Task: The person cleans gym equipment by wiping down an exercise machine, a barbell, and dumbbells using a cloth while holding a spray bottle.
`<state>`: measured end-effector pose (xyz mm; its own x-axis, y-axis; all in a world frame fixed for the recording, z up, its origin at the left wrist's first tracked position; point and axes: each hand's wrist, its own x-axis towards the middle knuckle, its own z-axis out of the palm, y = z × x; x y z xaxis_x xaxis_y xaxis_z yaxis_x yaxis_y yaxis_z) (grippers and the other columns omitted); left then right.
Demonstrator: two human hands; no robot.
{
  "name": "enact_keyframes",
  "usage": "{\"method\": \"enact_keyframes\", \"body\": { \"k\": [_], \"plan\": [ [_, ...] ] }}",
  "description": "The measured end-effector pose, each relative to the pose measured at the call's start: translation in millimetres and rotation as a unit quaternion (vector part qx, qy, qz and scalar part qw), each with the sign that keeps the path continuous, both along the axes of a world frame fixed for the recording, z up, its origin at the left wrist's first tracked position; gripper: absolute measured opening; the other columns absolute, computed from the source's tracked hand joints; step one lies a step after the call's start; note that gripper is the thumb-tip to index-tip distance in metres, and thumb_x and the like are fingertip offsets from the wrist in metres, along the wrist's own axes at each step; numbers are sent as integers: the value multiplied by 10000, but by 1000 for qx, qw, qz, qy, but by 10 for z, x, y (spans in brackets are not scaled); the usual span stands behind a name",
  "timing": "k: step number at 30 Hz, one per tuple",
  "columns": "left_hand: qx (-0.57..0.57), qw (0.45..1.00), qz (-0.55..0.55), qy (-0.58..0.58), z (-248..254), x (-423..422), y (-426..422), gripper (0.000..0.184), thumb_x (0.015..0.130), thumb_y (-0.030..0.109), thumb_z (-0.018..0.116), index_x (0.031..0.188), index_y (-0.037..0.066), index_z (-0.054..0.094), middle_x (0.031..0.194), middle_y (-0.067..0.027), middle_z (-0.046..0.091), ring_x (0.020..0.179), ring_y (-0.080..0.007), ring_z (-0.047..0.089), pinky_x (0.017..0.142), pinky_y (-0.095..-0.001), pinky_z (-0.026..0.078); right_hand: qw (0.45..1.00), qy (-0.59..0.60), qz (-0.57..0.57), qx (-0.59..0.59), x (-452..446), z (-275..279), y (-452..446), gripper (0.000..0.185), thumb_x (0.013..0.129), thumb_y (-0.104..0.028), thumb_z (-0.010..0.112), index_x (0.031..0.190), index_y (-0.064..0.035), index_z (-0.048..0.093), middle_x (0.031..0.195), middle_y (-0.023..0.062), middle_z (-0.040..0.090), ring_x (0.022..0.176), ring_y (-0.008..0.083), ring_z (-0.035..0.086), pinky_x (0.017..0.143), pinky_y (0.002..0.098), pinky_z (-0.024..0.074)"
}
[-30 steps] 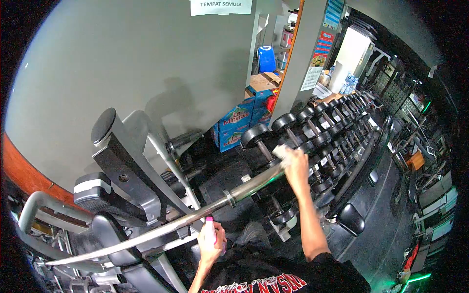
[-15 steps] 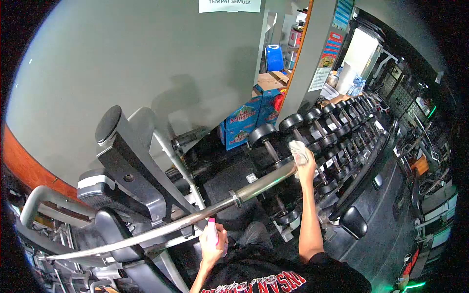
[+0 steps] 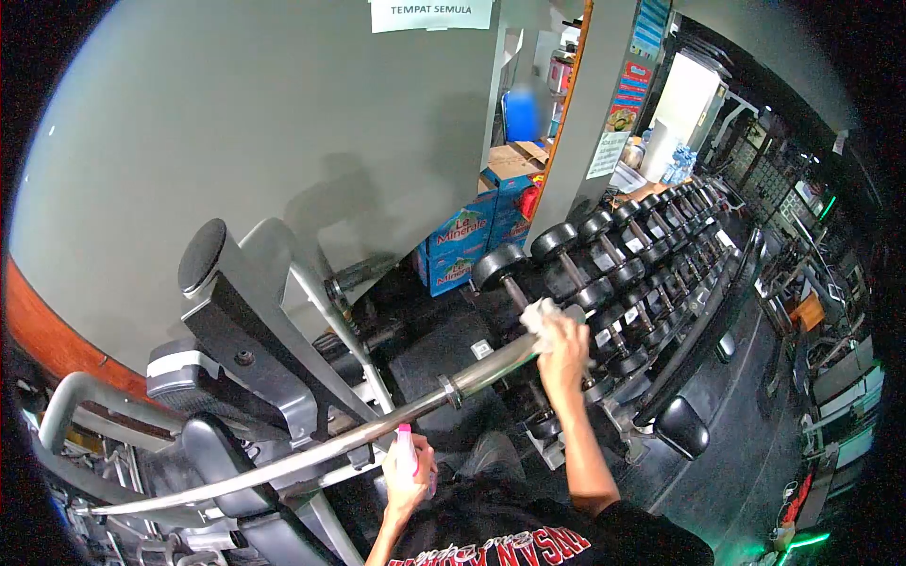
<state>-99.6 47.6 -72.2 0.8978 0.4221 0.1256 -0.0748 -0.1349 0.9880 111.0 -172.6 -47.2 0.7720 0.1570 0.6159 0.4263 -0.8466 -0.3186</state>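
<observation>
A: ok so what's each hand on here?

B: 2 hands, 1 thing each. The right hand (image 3: 566,358) has 1 pale cloth (image 3: 547,324) bunched up at the far end of the metal bar (image 3: 359,424). Fingers are bent and close together over the cloth, can't tell where the thumb is tho.

A: and the left hand (image 3: 406,479)?

B: on the wearer's side of the bar, fingers curled round 1 pink-topped bottle (image 3: 407,455). It's roughly upright, top end near the bar.

A: anything on the bar itself?

B: yep, 1 ring collar (image 3: 449,391), between the cloth and the bottle.

A: what else is around?

B: dumbbells (image 3: 557,241) just past the bar's cloth end, at least 2 rows, too many packed in for me to get a solid count. Across the bar from the wearer there's at least 2 blue cartons (image 3: 460,250), then 1 blue chair (image 3: 520,115) way further back. Oh, and 1 white sign (image 3: 431,13) up on the wall (image 3: 255,123) beyond the bar.
</observation>
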Motion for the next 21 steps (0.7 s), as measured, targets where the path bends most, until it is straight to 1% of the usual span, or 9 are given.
{"method": "enact_keyframes", "body": {
  "k": [3, 4, 6, 10, 12, 14, 16, 18, 21],
  "plan": [
    [-40, 999, -8, 2, -41, 45, -18, 113, 869, 50, 609, 950, 8, 542, 637, -33, 557, 527, -103, 557, 495, -258, 471, 990, 45, 131, 14, -537, 164, 441, 529, 639, 49, 614, 1139, -124, 633, 1056, 96, 569, 1012, 332, 497, 901, 406, 430],
    [-21, 1000, -6, 16, -29, 54, -24, 116, 862, 51, 612, 944, 9, 543, 638, -35, 560, 527, -105, 561, 496, -258, 471, 980, 105, 168, 19, -717, 149, 554, 476, 643, 12, 673, 1067, -204, 673, 1119, 61, 588, 1033, 323, 524, 932, 410, 427],
    [19, 999, -3, 43, -1, 82, -21, 120, 848, 55, 619, 933, 12, 546, 640, -40, 566, 528, -110, 568, 498, -259, 471, 953, 111, 273, 69, -959, 145, 668, 498, 613, -2, 711, 1074, -185, 680, 1143, 48, 574, 1055, 300, 535, 906, 408, 482],
    [0, 999, -26, 25, 4, 92, 12, 109, 846, 47, 610, 930, 12, 550, 638, -43, 569, 526, -112, 571, 499, -261, 472, 972, 31, 230, 34, -562, -13, 267, 393, 650, -20, 702, 1021, -147, 690, 1115, 75, 597, 1020, 267, 568, 823, 367, 518],
    [-17, 999, -27, 16, 44, 72, 26, 102, 846, 44, 602, 929, 10, 553, 641, -46, 574, 527, -114, 575, 499, -263, 472, 993, 17, 102, 48, -206, -29, -44, 318, 700, 5, 635, 994, -106, 687, 1088, 98, 609, 985, 295, 562, 806, 373, 480],
    [-12, 1000, -14, 19, 65, 57, 33, 100, 845, 45, 603, 925, 11, 554, 638, -44, 575, 527, -114, 578, 498, -262, 471, 998, -8, -38, -42, 108, -21, -383, 395, 709, 56, 605, 1081, -73, 639, 1117, 131, 564, 969, 334, 527, 805, 417, 462],
    [-8, 1000, 1, 19, 79, 43, 31, 98, 845, 47, 603, 922, 11, 555, 636, -43, 576, 527, -114, 580, 497, -261, 471, 996, 3, -90, -14, 160, 47, -433, 460, 700, 79, 591, 1133, -76, 606, 1125, 140, 539, 943, 347, 520, 793, 441, 457],
    [26, 998, -9, 50, 88, 21, 47, 104, 842, 52, 608, 927, 16, 559, 625, -38, 573, 525, -111, 578, 494, -255, 465, 994, 85, -62, -38, -40, 201, -123, 431, 708, 44, 598, 1122, -74, 602, 1081, 144, 533, 950, 352, 519, 805, 452, 458],
    [-6, 998, -23, 60, 48, 22, 34, 112, 838, 59, 614, 929, 16, 564, 619, -37, 574, 521, -109, 574, 493, -252, 461, 985, 64, 146, -69, -544, 157, 374, 489, 680, -20, 672, 1137, -187, 631, 1139, 82, 538, 988, 319, 525, 883, 421, 474]
  ]
}}
